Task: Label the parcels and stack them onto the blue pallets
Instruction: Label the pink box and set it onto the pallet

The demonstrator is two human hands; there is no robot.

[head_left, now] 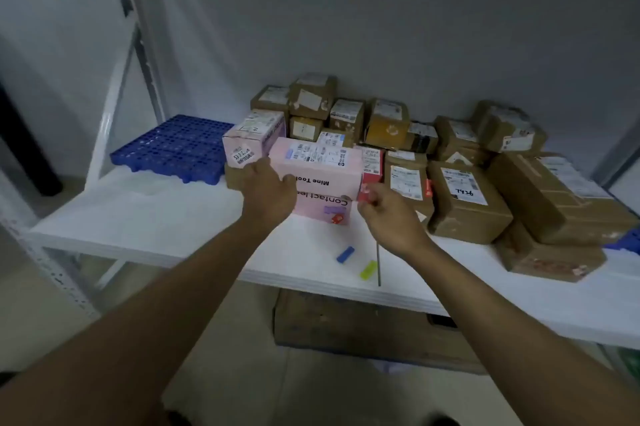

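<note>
A pink parcel (pixel 320 176) printed "Contact len" sits on the white shelf (pixel 145 217), a shipping label on its top. My left hand (pixel 268 191) grips its left front edge. My right hand (pixel 391 217) pinches a small red label (pixel 364 192) at the parcel's right edge. A second pink parcel (pixel 251 143) stands just behind to the left. One blue pallet (pixel 173 148) lies at the shelf's left rear, bare. Another blue pallet (pixel 628 240) peeks out under brown parcels at the far right.
Several brown cardboard parcels (pixel 464 200) are heaped against the back wall and to the right. A blue marker (pixel 345 254), a yellow-green marker (pixel 368 269) and a thin dark rod (pixel 379 262) lie near the shelf's front edge. A large box (pixel 363 325) sits below the shelf.
</note>
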